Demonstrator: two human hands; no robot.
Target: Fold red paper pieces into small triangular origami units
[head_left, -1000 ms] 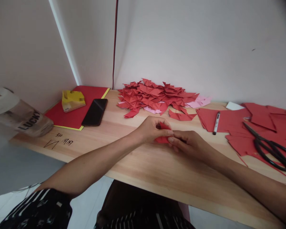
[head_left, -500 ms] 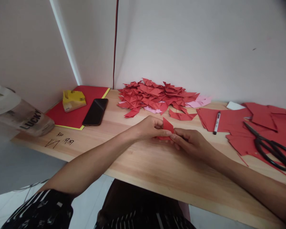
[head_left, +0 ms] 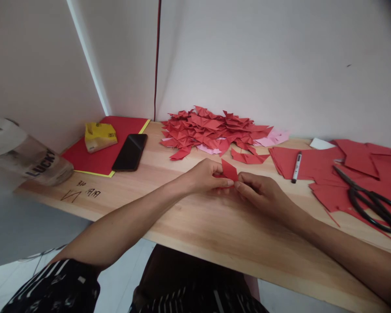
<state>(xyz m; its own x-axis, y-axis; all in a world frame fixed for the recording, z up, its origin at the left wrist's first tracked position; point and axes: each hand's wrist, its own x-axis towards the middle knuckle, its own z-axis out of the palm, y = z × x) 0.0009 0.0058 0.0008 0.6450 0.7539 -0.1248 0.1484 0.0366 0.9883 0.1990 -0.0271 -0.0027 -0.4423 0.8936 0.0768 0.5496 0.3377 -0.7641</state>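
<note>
A small folded piece of red paper (head_left: 229, 169) is held above the middle of the table. My left hand (head_left: 210, 177) is closed on its left side, thumb lying along the lower part. At its right lower edge, my right hand (head_left: 256, 189) pinches the paper between thumb and fingers. Part of the paper is hidden behind my fingers. Just beyond the hands, a heap of folded red paper pieces (head_left: 208, 128) lies against the wall, with pink pieces (head_left: 272, 138) among it. One folded red piece (head_left: 250, 157) rests apart in front of the heap.
On the right, flat red paper sheets (head_left: 332, 195) carry black scissors (head_left: 371, 204) and a marker (head_left: 296, 167). To the left are a phone (head_left: 130, 152), a red sheet (head_left: 87, 163) with a yellow packet (head_left: 100, 137), and a clear bottle (head_left: 48, 165) at the table's edge.
The paper stays in both hands. My left thumb has shifted slightly left and my right fingers look more tightly curled at the paper's edge. The rest is unchanged.
</note>
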